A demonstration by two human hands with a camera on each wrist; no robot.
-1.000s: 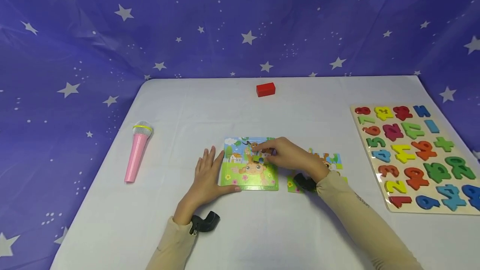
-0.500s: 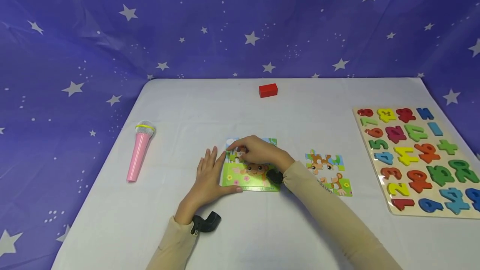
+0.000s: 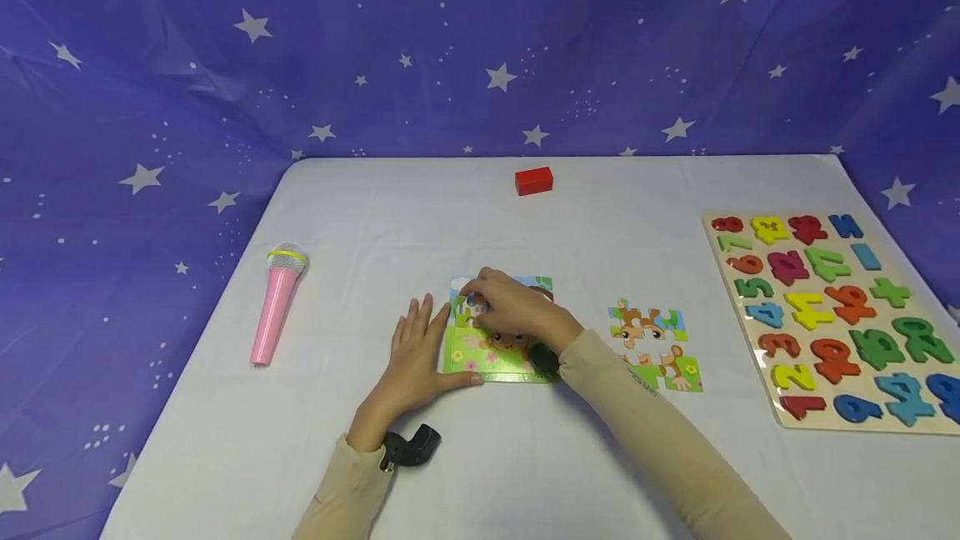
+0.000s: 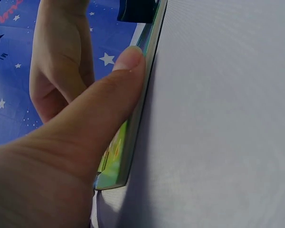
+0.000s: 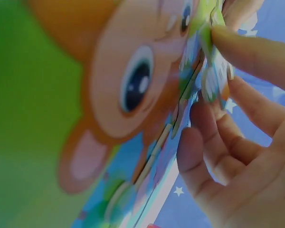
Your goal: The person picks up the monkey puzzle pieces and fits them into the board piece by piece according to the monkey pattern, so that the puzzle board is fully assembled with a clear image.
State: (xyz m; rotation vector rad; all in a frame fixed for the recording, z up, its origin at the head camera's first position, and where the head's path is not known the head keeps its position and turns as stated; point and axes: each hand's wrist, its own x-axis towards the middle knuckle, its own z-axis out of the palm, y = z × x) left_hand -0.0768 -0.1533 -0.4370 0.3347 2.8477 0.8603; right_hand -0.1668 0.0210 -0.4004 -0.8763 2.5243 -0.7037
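Note:
A monkey jigsaw puzzle board (image 3: 465,363) lies in the middle of the table. My left hand (image 3: 411,357) spreads its straight fingers along the board's left edge; its thumb (image 4: 126,66) lies against the near edge. Over the board's upper left part, my right hand (image 3: 510,305) pinches a small jigsaw piece (image 5: 214,78), tilted in the right wrist view close to the puzzle surface. That hand hides much of the board's middle. Joined jigsaw pieces with a monkey face (image 3: 641,327) lie right of the board, partly behind the right sleeve.
A wooden number board (image 3: 817,340) with coloured shapes lies at the right. To the left is a pink toy microphone (image 3: 274,311). A red block (image 3: 534,182) sits near the table's far edge. A star-patterned purple cloth (image 3: 450,48) hangs behind the table.
My right hand has moved left across the board with the jigsaw piece, from its upper right to its upper left, uncovering the pieces at the right. My left hand stays in place.

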